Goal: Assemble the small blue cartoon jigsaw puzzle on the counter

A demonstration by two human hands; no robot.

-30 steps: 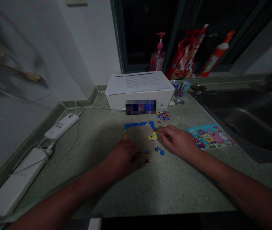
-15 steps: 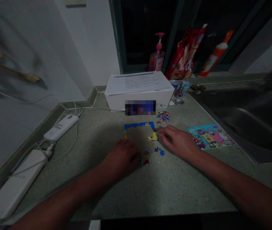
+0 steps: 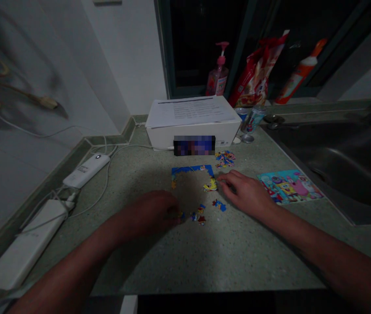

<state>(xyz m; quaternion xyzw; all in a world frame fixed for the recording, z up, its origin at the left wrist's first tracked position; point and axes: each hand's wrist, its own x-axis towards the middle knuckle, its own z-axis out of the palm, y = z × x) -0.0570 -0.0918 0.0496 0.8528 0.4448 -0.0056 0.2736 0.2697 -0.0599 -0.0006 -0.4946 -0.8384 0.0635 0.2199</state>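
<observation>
A partly joined jigsaw puzzle (image 3: 192, 168) lies on the counter, with a blue top edge, short sides and a hollow middle. My right hand (image 3: 246, 192) rests beside its right edge, fingers loosely bent with a gap between them; the fingertips are at or very near the edge, and nothing shows in them. Below the puzzle's left side is my left hand (image 3: 159, 208), blurred and palm down. A small puzzle piece (image 3: 181, 215) shows at its fingertips; whether it is gripped I cannot tell. Several loose pieces (image 3: 200, 214) and a blue cluster (image 3: 219, 205) lie between the hands.
A pile of puzzle pieces (image 3: 225, 158) sits behind the puzzle. The picture card (image 3: 290, 187) lies right, beside the sink (image 3: 342, 161). A white box (image 3: 192, 120) stands behind a phone-like screen (image 3: 194, 145). Cables and a power strip (image 3: 31, 244) occupy the left.
My left hand has moved left and slightly down, uncovering the puzzle's lower left side and more loose pieces. My right hand stays beside the puzzle. The view has shifted slightly.
</observation>
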